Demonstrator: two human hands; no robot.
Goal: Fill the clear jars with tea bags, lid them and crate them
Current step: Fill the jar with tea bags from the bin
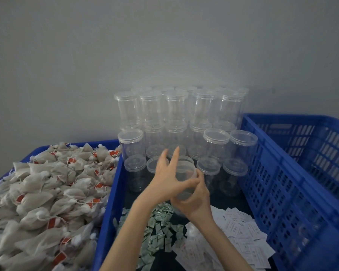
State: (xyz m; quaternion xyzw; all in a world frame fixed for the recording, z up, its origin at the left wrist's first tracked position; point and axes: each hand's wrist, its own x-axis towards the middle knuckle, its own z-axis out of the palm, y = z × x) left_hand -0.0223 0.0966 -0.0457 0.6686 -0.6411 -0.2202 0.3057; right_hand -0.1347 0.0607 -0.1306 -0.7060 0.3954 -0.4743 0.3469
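A grey wall fills the far half of the scene. At the right stands a tall blue plastic crate with slotted walls. At the left, a blue plastic tray is heaped with beige mesh tea bags with red tags. Between them, against the wall, clear plastic lidded jars are stacked in rows, with more standing in front on a dark surface. Near the viewer on that surface lie a pile of white printed paper slips to the right and a pile of small green-and-white sachets to the left. In the middle, held above the surface just in front of the stacked jars, is one clear jar. The right hand grips its lower body with curled fingers. The left hand touches its upper part, thumb against the jar's side, with its fingers stretched out straight.
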